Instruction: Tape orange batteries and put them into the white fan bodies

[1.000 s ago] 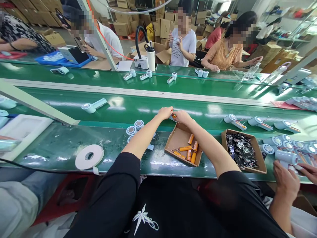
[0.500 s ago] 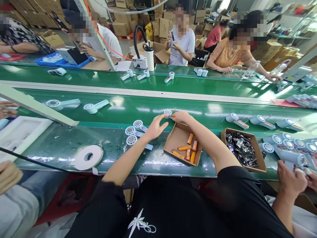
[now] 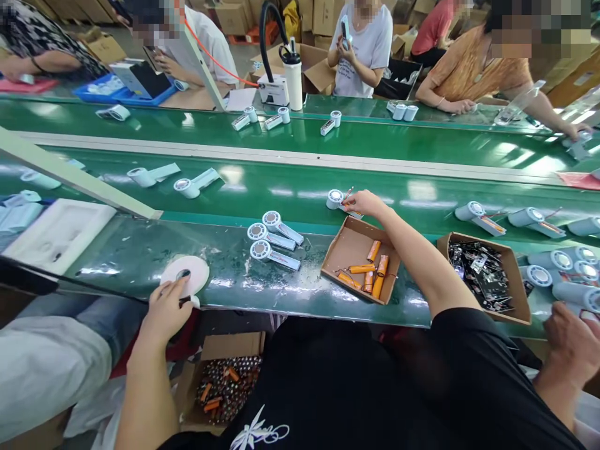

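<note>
My left hand (image 3: 166, 309) touches the white tape roll (image 3: 195, 275) near the front edge of the bench, its fingers bent over the roll's centre. My right hand (image 3: 363, 203) pinches at the orange part in the handle of a light-blue device (image 3: 334, 199) on the green belt. Just in front of that hand is a cardboard tray (image 3: 338, 249) with several orange cells (image 3: 380, 265). Between the roll and the tray, three light-blue devices (image 3: 276, 255) lie on the bench, round heads to the left.
A cardboard box of dark circuit parts (image 3: 482, 275) stands right of the tray, beside more blue devices (image 3: 539, 275). A white foam tray (image 3: 63, 234) sits left. Below the bench is a box of cells (image 3: 225, 390). Co-workers' hands are at right and across the belts.
My left hand has left the device at the belt and moved left and nearer, onto the tape roll. My right hand remains at the device. The view has shifted, showing the box below.
</note>
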Demonstrator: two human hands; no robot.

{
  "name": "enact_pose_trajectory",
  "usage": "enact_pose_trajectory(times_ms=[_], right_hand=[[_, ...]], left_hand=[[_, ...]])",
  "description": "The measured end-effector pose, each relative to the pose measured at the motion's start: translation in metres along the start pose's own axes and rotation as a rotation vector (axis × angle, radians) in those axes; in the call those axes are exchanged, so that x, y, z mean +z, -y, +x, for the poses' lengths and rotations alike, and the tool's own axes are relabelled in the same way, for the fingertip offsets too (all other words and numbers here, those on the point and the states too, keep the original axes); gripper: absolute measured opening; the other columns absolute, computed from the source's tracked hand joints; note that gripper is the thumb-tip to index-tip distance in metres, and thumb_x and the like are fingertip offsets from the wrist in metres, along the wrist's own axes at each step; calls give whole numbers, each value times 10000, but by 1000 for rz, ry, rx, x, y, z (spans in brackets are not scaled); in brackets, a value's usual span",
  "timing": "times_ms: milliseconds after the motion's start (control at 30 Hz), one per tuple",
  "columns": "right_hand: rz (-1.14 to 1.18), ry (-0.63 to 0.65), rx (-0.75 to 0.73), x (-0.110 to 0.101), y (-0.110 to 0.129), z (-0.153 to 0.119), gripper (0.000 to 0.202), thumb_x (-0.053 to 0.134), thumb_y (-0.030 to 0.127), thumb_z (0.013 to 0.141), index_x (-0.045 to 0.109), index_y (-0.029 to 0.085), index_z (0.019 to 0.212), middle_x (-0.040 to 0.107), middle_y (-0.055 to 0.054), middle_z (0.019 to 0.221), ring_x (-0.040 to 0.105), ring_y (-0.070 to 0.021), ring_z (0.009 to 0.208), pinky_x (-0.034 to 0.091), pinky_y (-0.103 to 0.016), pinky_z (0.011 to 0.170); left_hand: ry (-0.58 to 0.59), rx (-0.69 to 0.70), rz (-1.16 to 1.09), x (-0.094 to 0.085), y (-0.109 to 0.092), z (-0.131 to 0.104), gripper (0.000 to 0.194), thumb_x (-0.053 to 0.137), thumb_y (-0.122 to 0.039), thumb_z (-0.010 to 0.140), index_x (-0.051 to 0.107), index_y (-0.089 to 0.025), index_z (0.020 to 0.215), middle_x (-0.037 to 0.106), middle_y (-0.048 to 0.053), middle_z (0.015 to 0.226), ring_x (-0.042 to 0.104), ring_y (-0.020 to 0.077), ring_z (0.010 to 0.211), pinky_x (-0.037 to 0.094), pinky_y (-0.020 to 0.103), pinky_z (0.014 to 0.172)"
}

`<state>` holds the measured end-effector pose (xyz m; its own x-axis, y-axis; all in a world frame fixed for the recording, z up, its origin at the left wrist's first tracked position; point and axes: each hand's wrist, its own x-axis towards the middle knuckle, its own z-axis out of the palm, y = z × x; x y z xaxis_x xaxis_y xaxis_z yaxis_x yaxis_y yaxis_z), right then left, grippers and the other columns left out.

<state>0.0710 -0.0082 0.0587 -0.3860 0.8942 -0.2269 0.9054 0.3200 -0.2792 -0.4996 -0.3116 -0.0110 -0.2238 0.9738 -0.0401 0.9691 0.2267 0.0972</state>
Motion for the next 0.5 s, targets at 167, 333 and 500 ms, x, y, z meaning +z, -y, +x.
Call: enact_pose_trajectory(times_ms=[167,333,500], right_hand=[[-10,-156,20,-5,13,-35,353,587,401,1039,792,244,1280,779,-90,1298,718,-292,1165,528,-340,939],[420,-169,-241,6,92,-121,332,627,448,1030,808,220,1191,826,-67,1074,756,-225,916,548,-336,862],[896,368,-450,56,167,-184,732,800,665,854,694,175,1388,807,-44,870,727,-177,692,547,-266,664]], left_hand=[[-118,76,-5,-7,-7,6,481,503,-317,798,634,-197,1245,723,121,1354,594,338,1304,388,547,1223],[-490,410,-138,-46,-102,-13,432,720,-392,819,616,-219,1201,742,130,1163,535,428,1383,364,681,1224],[-533,831,-259,-87,-204,-29,491,803,-196,796,607,-278,1239,740,70,1255,464,387,1482,381,652,1248]])
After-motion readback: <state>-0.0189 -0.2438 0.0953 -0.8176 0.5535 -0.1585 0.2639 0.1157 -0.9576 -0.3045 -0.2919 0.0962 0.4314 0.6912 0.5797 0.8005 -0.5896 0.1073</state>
